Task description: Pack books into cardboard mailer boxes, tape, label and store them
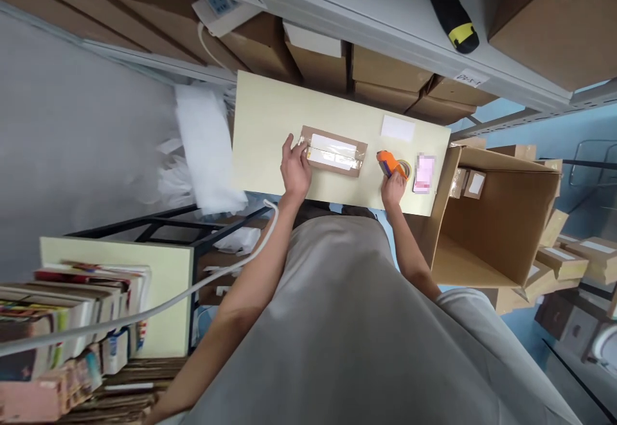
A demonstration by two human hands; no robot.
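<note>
A small flat cardboard box (360,153) with white labels and clear tape over it lies on the pale yellow table (270,107). My left hand (295,169) rests at the box's left end, fingers apart, fingertips at its edge. My right hand (394,190) grips an orange tape dispenser (391,162) with a roll of tape in it, to the right of the box. A white paper slip (398,128) lies behind the dispenser. Near the table's right edge is a pink item (424,173), blurred out in the picture.
A big open carton (486,245) with small boxes inside stands right of the table. Shelves of boxes (390,71) run behind, with a black-and-yellow handle (448,10) above. White wrap (205,142) hangs at left. Books (96,303) and a pale cable (193,289) are at lower left.
</note>
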